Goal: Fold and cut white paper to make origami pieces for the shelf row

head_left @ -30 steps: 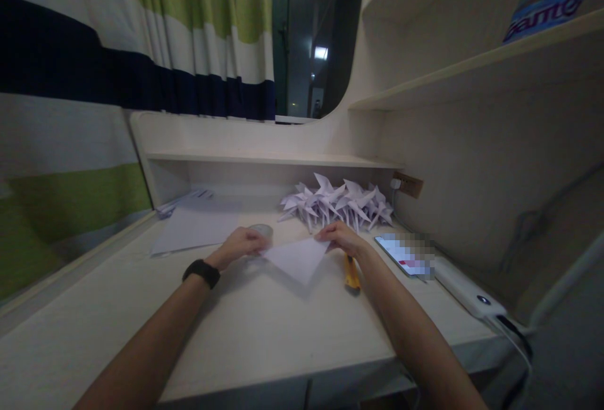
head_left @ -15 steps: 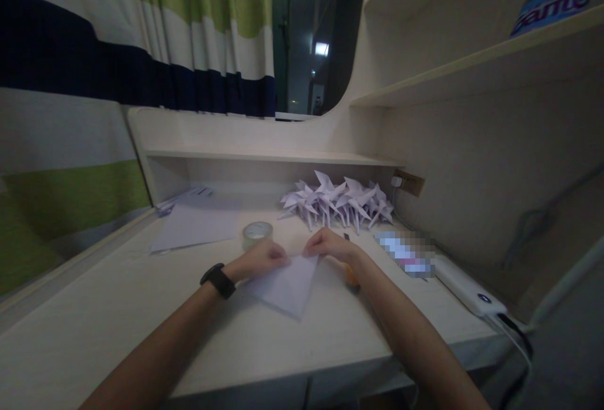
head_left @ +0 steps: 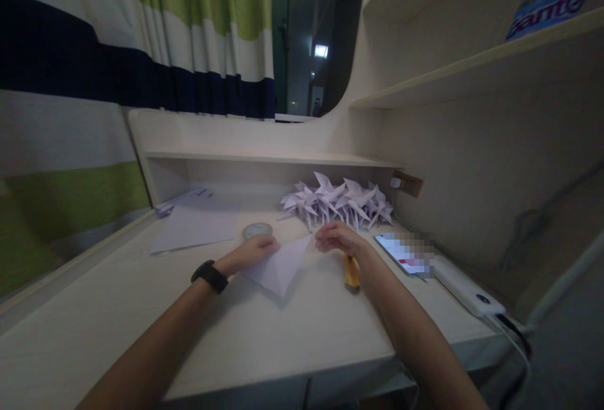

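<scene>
A folded white paper triangle (head_left: 279, 266) lies on the pale desk (head_left: 264, 334), its point towards me. My left hand (head_left: 255, 250), with a black band on the wrist, presses on the paper's left upper edge. My right hand (head_left: 336, 238) pinches the paper's right corner, slightly raised off the desk. Behind the hands sits a pile of several folded white paper cranes (head_left: 337, 202). A roll of clear tape (head_left: 257, 231) stands just beyond my left hand.
A yellow-handled tool (head_left: 351, 271) lies under my right wrist. A lit phone (head_left: 404, 254) and a white power bank (head_left: 467, 289) with a cable lie to the right. Loose white sheets (head_left: 195, 224) rest at the back left. A striped curtain (head_left: 94, 83) hangs on the left.
The two hands came together over the paper half a second ago and have now parted a little. The triangle has become narrower, with its right corner lifted.
</scene>
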A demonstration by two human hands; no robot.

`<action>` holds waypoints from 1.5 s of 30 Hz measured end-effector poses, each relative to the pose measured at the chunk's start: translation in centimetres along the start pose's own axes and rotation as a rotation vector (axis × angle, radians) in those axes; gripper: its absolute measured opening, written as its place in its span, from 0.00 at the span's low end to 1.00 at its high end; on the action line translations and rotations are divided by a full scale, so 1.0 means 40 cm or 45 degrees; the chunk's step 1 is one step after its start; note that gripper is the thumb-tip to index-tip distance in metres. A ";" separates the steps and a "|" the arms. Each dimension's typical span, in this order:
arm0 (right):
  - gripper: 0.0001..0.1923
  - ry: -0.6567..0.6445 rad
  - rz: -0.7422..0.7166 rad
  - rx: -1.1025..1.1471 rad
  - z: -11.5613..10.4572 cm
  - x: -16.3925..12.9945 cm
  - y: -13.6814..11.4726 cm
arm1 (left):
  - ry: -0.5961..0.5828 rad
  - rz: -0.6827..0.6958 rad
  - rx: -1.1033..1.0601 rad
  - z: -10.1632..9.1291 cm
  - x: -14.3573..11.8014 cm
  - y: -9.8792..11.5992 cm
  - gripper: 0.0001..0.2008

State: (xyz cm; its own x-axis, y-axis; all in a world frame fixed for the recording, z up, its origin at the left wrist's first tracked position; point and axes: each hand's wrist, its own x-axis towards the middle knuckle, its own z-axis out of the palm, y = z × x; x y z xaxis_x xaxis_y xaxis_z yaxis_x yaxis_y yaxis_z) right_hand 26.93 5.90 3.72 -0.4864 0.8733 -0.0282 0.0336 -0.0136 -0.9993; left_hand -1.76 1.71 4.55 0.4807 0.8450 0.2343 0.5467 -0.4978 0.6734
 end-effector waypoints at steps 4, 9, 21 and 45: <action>0.17 0.012 0.011 0.058 0.029 -0.001 -0.006 | 0.254 -0.047 -0.003 0.004 0.013 -0.011 0.18; 0.16 -0.174 0.025 -0.045 0.119 0.002 0.002 | 0.493 -0.037 0.008 0.014 0.020 -0.021 0.17; 0.21 -0.151 0.023 -0.177 0.150 -0.005 0.000 | 0.604 -0.213 -0.340 0.024 0.004 0.018 0.19; 0.22 0.115 -0.078 -0.173 0.173 0.015 0.015 | 0.533 0.193 0.414 0.096 0.008 -0.025 0.37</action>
State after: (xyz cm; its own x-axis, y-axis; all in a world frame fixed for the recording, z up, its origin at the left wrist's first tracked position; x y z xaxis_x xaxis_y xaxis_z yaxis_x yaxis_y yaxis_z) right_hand 20.62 3.03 2.96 -0.4111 0.9107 0.0405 0.1272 0.1013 -0.9867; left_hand 0.47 1.74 1.27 0.2929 0.7318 0.6154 0.7083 -0.5984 0.3744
